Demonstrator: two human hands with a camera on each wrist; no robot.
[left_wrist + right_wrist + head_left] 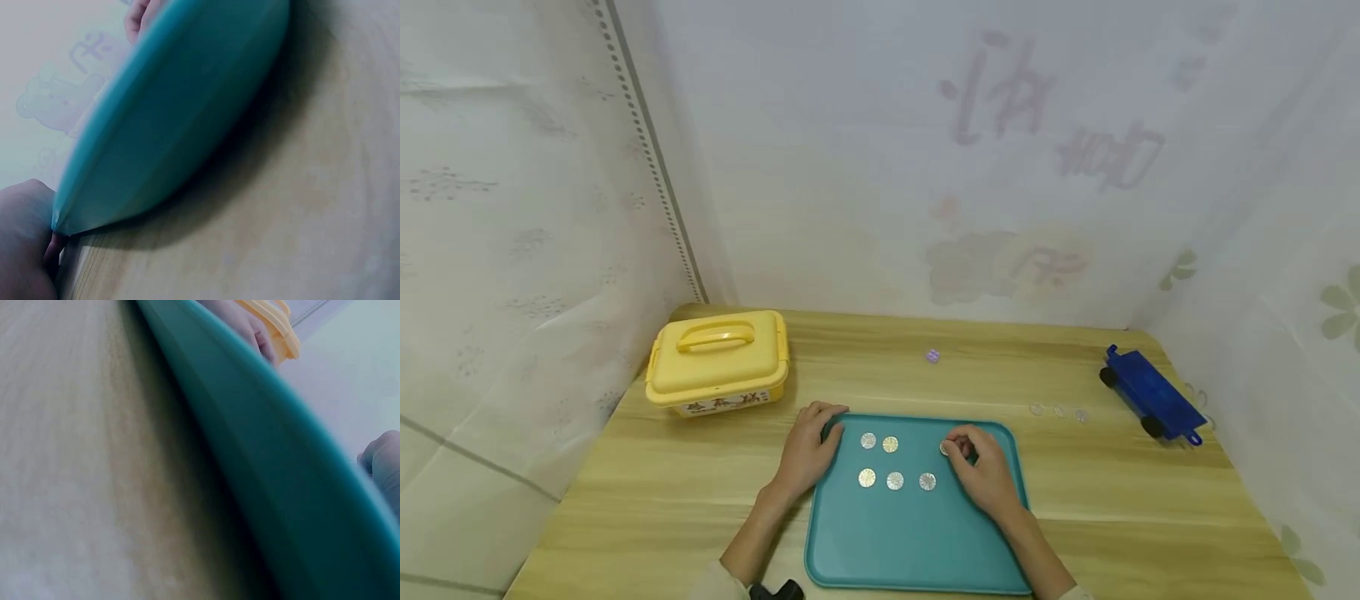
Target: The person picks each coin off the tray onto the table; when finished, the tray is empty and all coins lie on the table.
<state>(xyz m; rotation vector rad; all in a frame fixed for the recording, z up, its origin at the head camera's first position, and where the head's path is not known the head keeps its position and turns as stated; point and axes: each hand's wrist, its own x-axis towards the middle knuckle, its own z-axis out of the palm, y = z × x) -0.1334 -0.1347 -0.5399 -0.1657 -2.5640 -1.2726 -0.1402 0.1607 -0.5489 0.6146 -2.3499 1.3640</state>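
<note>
A teal tray (917, 542) is set on a wood-grained counter (1150, 533), five coins contained within its low rim. In the nearer row are laid a gold-toned coin (867, 477), a silver-toned coin (895, 481) and, rightmost, a second silver-toned coin (927, 482). Beyond them, a pale coin (868, 440) and a yellowish coin (890, 444) are placed just beside each other. At the tray's far right, a sixth coin (944, 447) is pinched by the right hand (981, 471); whether the tray is touched by it cannot be told. The hands are set well apart, the tray's far-left corner gripped by the left hand (808, 450). The sixth coin could be dropped if its thin edge is poorly pinched, and its nearer neighbor could be brushed aside by the thumb. Both rows could be shifted if the corner is tugged or tipped. Past the rim, clear round pieces (1081, 415) are scattered at right, near a blue toy cart (1157, 393). At left, a yellow box (722, 367) is closed under its handled lid, its contents hidden. Farther back, a small purple cube (932, 356) is seen before a printed sheet (850, 167).
</note>
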